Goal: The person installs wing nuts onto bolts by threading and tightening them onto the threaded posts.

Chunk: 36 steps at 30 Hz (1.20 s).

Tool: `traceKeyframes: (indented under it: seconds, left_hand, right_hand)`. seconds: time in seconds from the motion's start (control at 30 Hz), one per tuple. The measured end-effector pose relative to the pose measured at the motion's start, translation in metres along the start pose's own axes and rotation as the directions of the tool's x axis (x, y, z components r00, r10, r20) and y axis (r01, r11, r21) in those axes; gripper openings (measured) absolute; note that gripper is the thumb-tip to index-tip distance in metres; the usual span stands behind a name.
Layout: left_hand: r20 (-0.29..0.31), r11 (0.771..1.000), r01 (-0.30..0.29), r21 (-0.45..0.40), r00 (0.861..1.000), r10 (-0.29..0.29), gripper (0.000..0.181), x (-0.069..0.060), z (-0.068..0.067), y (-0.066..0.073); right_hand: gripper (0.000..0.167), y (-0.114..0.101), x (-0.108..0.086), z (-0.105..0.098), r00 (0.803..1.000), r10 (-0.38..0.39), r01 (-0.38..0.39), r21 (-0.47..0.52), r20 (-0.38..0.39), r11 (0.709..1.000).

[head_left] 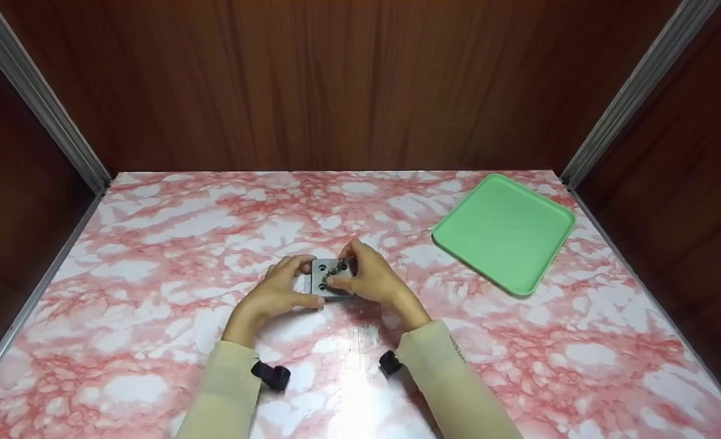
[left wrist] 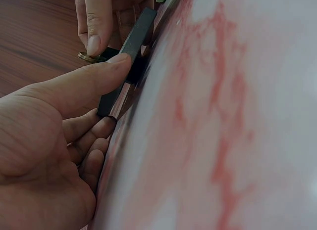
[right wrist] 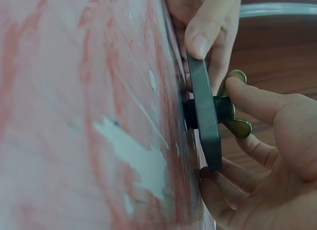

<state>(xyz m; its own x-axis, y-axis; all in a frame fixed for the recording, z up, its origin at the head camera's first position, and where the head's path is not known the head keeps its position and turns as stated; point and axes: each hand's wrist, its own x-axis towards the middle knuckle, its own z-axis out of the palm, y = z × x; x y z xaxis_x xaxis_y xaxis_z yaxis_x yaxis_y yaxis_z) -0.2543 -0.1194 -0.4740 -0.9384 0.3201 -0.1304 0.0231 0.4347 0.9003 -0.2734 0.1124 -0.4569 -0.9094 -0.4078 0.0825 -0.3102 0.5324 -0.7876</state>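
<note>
A grey metal plate [head_left: 316, 278] with holes in it is held just above the table between both hands. My left hand [head_left: 275, 292] grips its left end, thumb on the near edge and fingertips at the far side. A brass-coloured wing nut [right wrist: 241, 128] sits over the plate's face, on a black round piece [right wrist: 224, 109]. Thumb and forefinger of my right hand [head_left: 374, 274] pinch its wings, while the other fingers reach round the plate's right end. Beneath the plate, in the right wrist view, another black round part [right wrist: 190, 114] sticks out toward the table.
A green square tray [head_left: 507, 235] lies at the right rear of the table [head_left: 153, 341], which has a red and white marbled top. Dark wooden panels [head_left: 336, 85] stand behind and on both sides. Each sleeve carries a small black device [head_left: 271, 375].
</note>
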Motion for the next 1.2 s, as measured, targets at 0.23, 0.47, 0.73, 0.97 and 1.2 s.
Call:
traceKeyframes:
  seconds: [0.23, 0.47, 0.73, 0.97, 1.2]
  left_hand:
    - [-0.003, 1.000, 0.000, -0.007, 1.000, 0.000, 0.091, 0.0000, 0.0002, -0.0007]
    - [-0.002, 1.000, -0.008, 0.010, 1.000, 0.008, 0.091, -0.0002, 0.0002, -0.0006]
    - [0.000, 0.999, -0.001, 0.035, 1.000, 0.001, 0.092, -0.0002, 0.0000, 0.0002]
    - [0.004, 1.000, 0.004, 0.023, 1.000, -0.004, 0.093, -0.0006, -0.0002, 0.0005]
    - [0.010, 0.999, 0.010, 0.035, 1.000, -0.010, 0.093, -0.0007, -0.0007, -0.0005]
  right_hand:
    - [0.042, -0.0016, -0.0003, 0.0031, 1.000, 0.020, -0.020, -0.018, -0.023, 1.000]
    - [0.042, -0.0046, -0.0013, 0.0045, 0.998, 0.036, -0.037, -0.028, -0.043, 0.999]
    - [0.041, -0.0071, -0.0027, 0.0070, 0.994, 0.082, -0.084, -0.037, -0.067, 0.996]
    - [0.039, -0.0074, -0.0031, 0.0090, 0.991, 0.098, -0.101, -0.033, -0.087, 0.994]
    - [0.037, -0.0075, -0.0026, 0.0096, 0.991, 0.102, -0.106, -0.042, -0.088, 0.993]
